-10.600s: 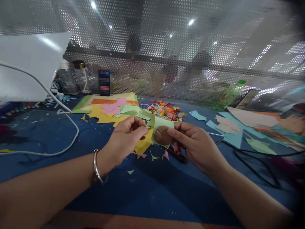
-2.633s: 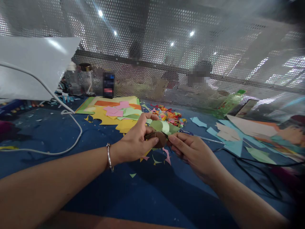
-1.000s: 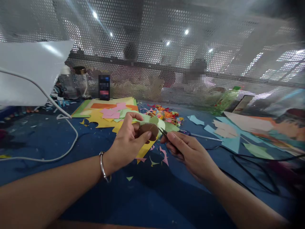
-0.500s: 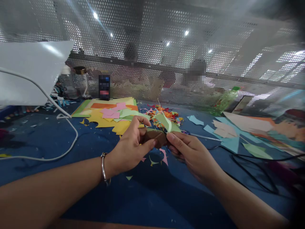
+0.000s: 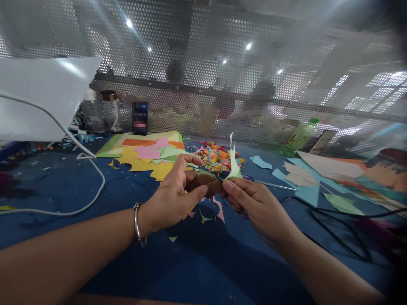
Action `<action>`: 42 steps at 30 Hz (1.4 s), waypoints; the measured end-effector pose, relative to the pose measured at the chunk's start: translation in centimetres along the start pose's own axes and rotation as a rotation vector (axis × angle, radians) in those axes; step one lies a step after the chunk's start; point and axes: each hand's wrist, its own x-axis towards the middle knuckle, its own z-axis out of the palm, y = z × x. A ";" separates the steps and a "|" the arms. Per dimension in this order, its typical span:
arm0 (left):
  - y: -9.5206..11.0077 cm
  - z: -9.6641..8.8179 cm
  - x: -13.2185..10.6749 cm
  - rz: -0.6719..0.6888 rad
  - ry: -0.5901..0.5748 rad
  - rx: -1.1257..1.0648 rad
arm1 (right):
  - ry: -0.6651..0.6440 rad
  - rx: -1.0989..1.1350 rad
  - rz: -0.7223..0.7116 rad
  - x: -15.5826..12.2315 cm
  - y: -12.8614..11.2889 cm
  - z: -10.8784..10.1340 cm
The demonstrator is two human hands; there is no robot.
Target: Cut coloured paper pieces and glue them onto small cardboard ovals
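Between the thumb and fingers of my left hand (image 5: pixel 171 195) is a brown piece with a rounded edge (image 5: pixel 208 183), perhaps cardboard. A thin edge of green paper shows along its top. My right hand (image 5: pixel 256 199) pinches a light green paper strip (image 5: pixel 234 163), which stands up from the fingertips and narrows to a point. Its fingertips meet the right end of the brown piece, so I cannot tell whether strip and piece are joined there. Below both hands, small pink paper scraps (image 5: pixel 218 210) and green bits lie on the blue table (image 5: pixel 203 271).
Behind my hands lie coloured paper sheets (image 5: pixel 140 161) and a heap of tiny scraps (image 5: pixel 219 154). A phone (image 5: pixel 140 118) leans at the back by a jar (image 5: pixel 111 112). White cable (image 5: pixel 100 178) runs left, black cable (image 5: pixel 337 237) right. A green bottle (image 5: pixel 300 137) stands before the perforated screen.
The green strip has swung from lying folded over to the left to standing upright above my right fingers. Both hands stay nearly in place.
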 end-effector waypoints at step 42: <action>1.0 -0.2 0.6 -0.300 -0.031 -0.164 | -0.026 -0.317 -0.134 -0.2 -0.2 -1.0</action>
